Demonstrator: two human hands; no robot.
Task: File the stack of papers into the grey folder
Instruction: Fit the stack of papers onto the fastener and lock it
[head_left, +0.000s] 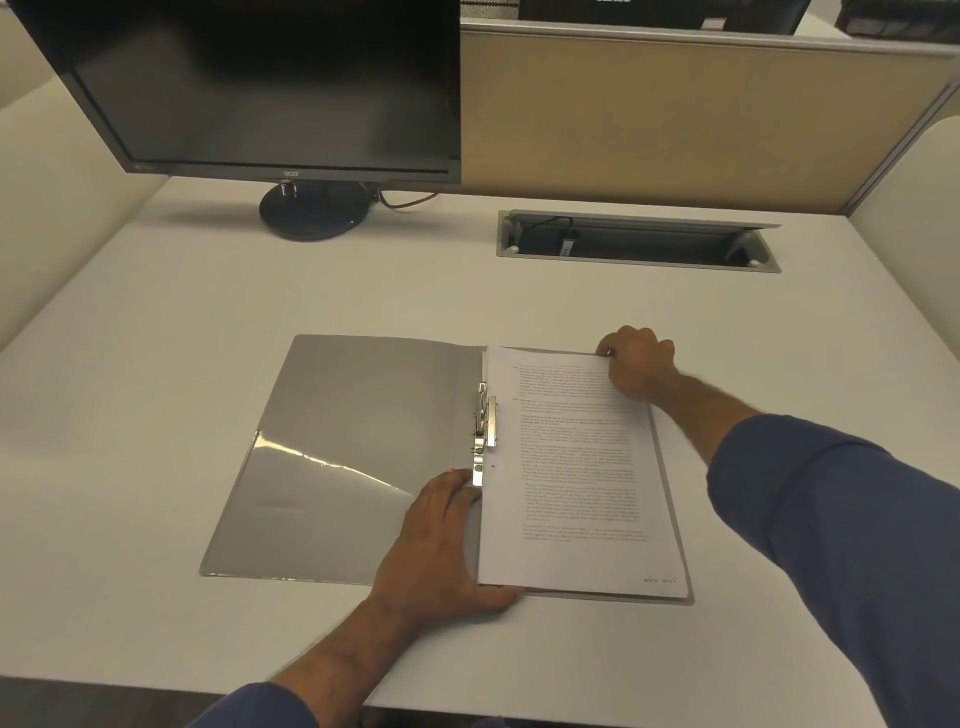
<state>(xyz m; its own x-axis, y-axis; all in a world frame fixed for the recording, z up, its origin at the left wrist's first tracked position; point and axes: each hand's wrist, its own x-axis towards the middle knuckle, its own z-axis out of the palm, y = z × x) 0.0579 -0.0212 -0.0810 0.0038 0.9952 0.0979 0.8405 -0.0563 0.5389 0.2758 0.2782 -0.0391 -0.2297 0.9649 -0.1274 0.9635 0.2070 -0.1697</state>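
Between both hands: stack of papers (576, 467) seated in grey folder (353, 447), right hand (636, 361) pinching far corner, left hand (441, 535) flat, open; holes to be aligned with clip (485, 421) next.

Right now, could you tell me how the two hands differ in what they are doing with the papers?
The left hand lies flat, fingers extended, at the near left edge of the stack of papers, by the metal clip. The right hand is curled in a grip on the stack's far right corner. Both touch the stack, which lies on the open grey folder.
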